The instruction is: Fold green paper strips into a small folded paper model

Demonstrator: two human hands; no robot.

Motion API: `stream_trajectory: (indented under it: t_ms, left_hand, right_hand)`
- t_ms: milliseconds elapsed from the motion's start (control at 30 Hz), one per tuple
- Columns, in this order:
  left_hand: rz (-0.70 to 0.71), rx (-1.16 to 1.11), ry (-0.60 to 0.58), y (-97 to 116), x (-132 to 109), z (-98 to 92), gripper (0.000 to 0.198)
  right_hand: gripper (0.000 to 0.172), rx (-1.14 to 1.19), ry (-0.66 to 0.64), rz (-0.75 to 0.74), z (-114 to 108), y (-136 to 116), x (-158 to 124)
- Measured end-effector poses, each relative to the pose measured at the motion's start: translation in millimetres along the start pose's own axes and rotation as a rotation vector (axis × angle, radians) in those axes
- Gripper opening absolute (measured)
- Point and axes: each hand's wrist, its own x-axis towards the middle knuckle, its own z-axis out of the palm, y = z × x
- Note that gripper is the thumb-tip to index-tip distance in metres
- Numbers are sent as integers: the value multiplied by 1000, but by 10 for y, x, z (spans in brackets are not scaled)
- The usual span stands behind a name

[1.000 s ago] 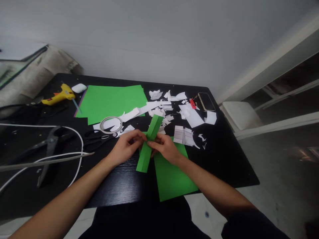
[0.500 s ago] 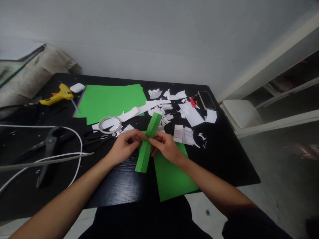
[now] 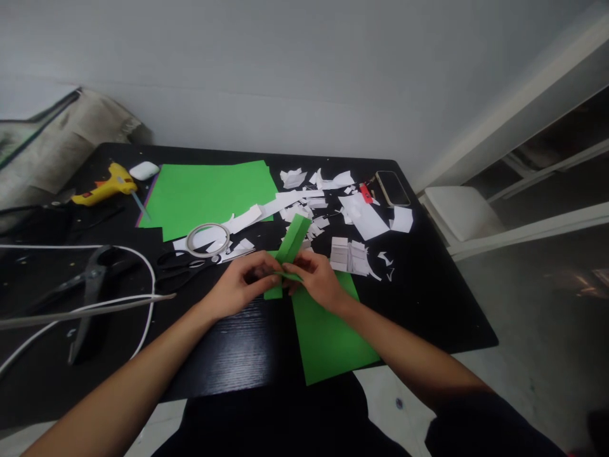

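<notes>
Head view: we hold a green paper strip [image 3: 295,238] above the middle of the desk [image 3: 419,304], its far end pointing toward the back edge. The fingers of our left hand [image 3: 245,284] and right hand [image 3: 318,279] are narrow, pinching it from both sides — the near part looks bent. A green sheet [image 3: 328,333] reaches the front edge; a yellow glue gun [image 3: 107,188] lies toward the back left corner, a phone [image 3: 393,188] near the back right one.
</notes>
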Motion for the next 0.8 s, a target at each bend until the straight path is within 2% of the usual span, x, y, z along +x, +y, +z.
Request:
stream_trajectory:
  t_ms: [300, 400, 533, 600, 667, 800]
  left_hand:
    - [65, 36, 127, -8, 31, -22, 31]
    - [69, 0, 173, 7, 46, -19, 33]
    - [4, -54, 315, -4, 53, -29, 30]
    - [-24, -101, 376, -20, 57, -39, 28]
    - [-37, -149, 415, -34, 66, -51, 26]
    - [-38, -230, 476, -57, 97, -72, 22]
  right_hand:
    - [26, -39, -66, -31, 23, 70, -34]
    - [24, -28, -22, -53, -11, 23, -16]
    - [19, -46, 97, -136, -77, -57, 12]
    - [19, -60, 114, -143, -93, -68, 18]
    - [17, -71, 84, -134, -88, -59, 11]
    - [12, -156, -60, -99, -48, -33, -34]
